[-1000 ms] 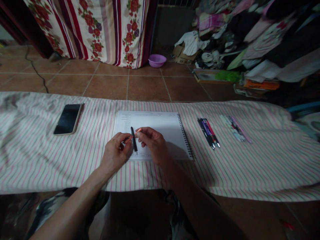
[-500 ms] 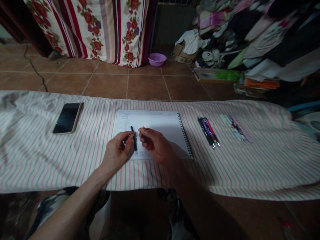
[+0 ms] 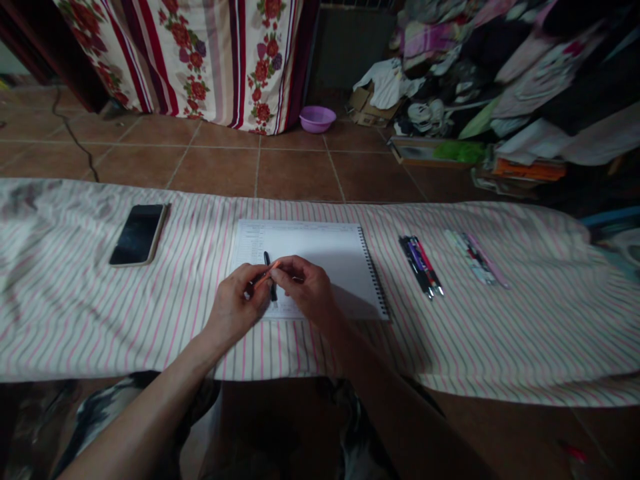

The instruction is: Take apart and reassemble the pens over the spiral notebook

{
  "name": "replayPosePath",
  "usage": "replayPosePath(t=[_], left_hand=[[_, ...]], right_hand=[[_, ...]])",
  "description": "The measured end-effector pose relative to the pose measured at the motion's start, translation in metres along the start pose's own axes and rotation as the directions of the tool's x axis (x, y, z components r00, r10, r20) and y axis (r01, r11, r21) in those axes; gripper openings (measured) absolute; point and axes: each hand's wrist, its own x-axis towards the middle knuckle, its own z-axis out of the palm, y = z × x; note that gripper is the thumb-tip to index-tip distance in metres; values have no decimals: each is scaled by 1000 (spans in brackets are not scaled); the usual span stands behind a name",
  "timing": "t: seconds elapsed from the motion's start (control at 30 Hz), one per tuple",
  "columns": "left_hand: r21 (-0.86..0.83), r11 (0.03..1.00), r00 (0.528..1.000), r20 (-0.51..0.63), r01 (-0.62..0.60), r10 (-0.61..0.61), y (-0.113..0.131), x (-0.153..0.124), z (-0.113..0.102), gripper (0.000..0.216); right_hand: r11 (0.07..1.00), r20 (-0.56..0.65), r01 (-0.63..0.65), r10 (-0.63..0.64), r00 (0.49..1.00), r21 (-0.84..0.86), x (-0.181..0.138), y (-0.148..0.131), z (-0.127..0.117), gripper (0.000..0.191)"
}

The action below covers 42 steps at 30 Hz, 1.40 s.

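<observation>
Hands meet over the near edge of the spiral notebook (image 3: 320, 267), which lies open on the striped cloth (image 3: 500, 333). Your left hand (image 3: 235, 310) has its fingers closed around a black pen (image 3: 270, 277), and your right hand (image 3: 307, 287) pinches a thin orange piece (image 3: 265, 275) at the same spot, fingertips together. It looks like you are midway through working on this pen: the orange piece seems to be at the barrel, not yet fully in or out, and nothing is set down. Another bundle of pens (image 3: 421, 265) waits untouched beside the notebook, with a second cluster (image 3: 475, 257) further right and a phone (image 3: 137, 235) to the left. Dim light and your knuckles hide the joint itself, so you cannot tell what the orange piece is or whether it is seated. The page's printing is too faint to read.
</observation>
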Motion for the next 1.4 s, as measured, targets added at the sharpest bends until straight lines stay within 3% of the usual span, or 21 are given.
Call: replayPosePath(t=[0.23,0.53,0.8,1.13,1.3,1.4], left_hand=[[-213,972,995,21,96,-94,2,0,1,23],[-221,972,997,-6,78,-82,3,-1,1,20],[-265,960,995,-18,86,-94,3,-2,2,21],[-344,930,985,-63,129,-160,13,-1,-1,19],[-298,949,985,-99,107,-142,12,-2,1,16],[-242,964,984,-110,109,-138,12,-2,0,16]], right_hand=[[992,15,92,-91,996,-91,-3,-4,0,10],[978,-27,123,-130,991,-167,-4,-7,-1,18],[899,0,299,-315,949,-320,-7,-10,0,22],[850,43,352,-366,930,-392,-10,-10,2,28],[823,54,385,-401,915,-417,-11,-9,3,28],[868,4,322,-346,938,-379,-10,-9,1,26]])
